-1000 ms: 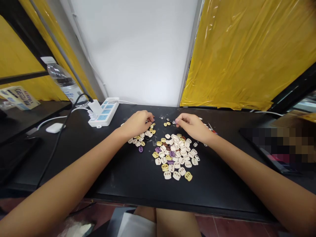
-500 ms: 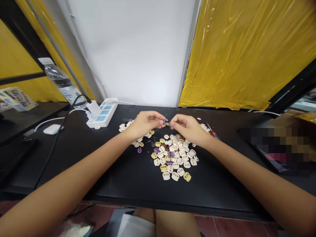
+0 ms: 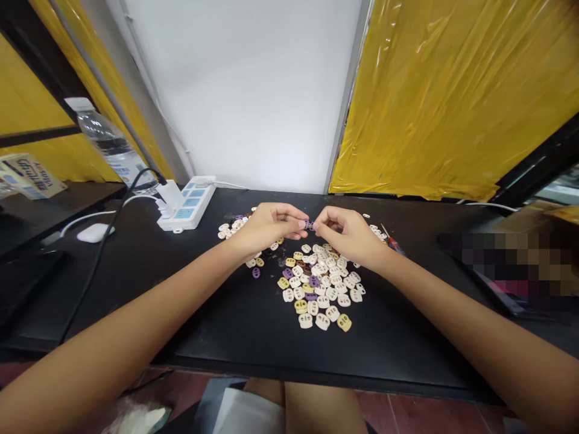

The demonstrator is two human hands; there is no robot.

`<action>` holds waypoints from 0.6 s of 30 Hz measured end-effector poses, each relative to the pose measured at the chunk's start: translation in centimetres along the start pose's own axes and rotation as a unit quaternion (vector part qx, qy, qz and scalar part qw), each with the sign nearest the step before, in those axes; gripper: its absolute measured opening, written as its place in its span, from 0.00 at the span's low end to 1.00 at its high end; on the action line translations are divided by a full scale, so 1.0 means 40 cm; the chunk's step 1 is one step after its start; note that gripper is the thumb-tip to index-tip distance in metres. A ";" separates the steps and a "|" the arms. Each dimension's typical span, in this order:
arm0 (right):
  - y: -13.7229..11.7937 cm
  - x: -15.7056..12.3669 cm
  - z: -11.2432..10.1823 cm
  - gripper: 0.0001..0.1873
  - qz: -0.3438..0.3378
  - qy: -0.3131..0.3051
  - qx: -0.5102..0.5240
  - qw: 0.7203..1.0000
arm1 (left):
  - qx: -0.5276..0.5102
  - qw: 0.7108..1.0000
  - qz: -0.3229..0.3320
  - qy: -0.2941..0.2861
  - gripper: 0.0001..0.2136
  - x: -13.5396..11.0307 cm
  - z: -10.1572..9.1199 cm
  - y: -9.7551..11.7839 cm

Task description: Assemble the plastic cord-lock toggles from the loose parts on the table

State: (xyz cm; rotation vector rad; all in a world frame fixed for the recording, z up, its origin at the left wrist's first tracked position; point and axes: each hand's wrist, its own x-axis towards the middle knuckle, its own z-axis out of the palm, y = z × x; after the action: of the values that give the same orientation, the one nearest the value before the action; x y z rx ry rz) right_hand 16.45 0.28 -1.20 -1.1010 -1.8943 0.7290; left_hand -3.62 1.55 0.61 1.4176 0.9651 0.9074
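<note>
My left hand and my right hand meet above the black table, fingertips pinched together on a small purple two-hole stopper piece held between them. Below the hands lies a pile of small two-hole stoppers, mostly cream, with some yellow, purple and brown ones. A smaller scatter of the same pieces sits behind my left hand, partly hidden by it.
A white power strip with a plug and cables lies at the back left, beside a water bottle and a white earbud case. A small red-handled tool lies right of my hand. Yellow plastic sheets hang behind.
Both hands rose from the table and came together at the centre, each bringing a small purple piece; their fingertips now touch over the pile.
</note>
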 end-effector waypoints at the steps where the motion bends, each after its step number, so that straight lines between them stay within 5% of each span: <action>1: -0.001 -0.001 0.000 0.07 -0.001 0.000 -0.002 1.000 | 0.001 1.000 0.002 -0.001 0.04 0.000 0.001 -0.001; 9: -0.004 0.004 -0.003 0.08 0.042 0.004 0.032 0.999 | 0.009 0.999 0.039 -0.005 0.06 0.009 -0.007 -0.015; 18: -0.008 0.010 -0.004 0.09 0.109 -0.023 0.109 0.988 | -0.117 0.993 0.001 -0.014 0.02 0.014 -0.009 -0.024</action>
State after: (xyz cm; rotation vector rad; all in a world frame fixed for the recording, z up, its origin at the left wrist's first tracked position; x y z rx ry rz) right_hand 16.35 0.51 -0.74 -1.1693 -1.7007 1.0647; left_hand -3.80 2.25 -0.32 1.2275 0.8083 0.9664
